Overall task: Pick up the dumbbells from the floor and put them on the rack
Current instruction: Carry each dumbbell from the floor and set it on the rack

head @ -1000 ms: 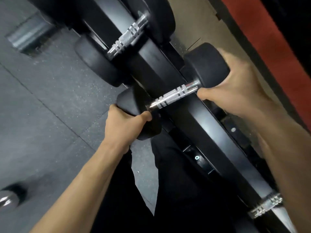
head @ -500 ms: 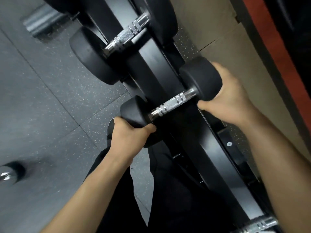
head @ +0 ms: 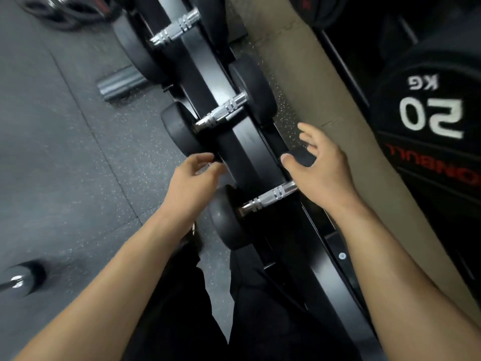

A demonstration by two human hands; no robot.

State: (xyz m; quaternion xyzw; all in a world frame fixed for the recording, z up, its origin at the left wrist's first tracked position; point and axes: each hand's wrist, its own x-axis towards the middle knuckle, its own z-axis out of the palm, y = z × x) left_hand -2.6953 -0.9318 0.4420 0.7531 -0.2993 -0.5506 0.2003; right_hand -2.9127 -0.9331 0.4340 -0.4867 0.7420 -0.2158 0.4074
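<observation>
The black rack runs diagonally up the middle of the head view. A black dumbbell with a chrome handle lies across it, its near head below my left hand. My left hand hovers just above that head, fingers loosely apart and holding nothing. My right hand is spread open over the dumbbell's far head, which it hides. Another dumbbell lies on the floor at the lower left, blurred.
Two more dumbbells sit higher on the rack. A grey rack foot sticks out onto the speckled rubber floor. A large black weight marked 50 KG stands at the right, beyond a beige strip. My dark trouser legs fill the bottom centre.
Both hands have let go of the dumbbell's heads and opened; the dumbbell now rests on the rack. The view has shifted, showing more of the rack and the 50 KG weight.
</observation>
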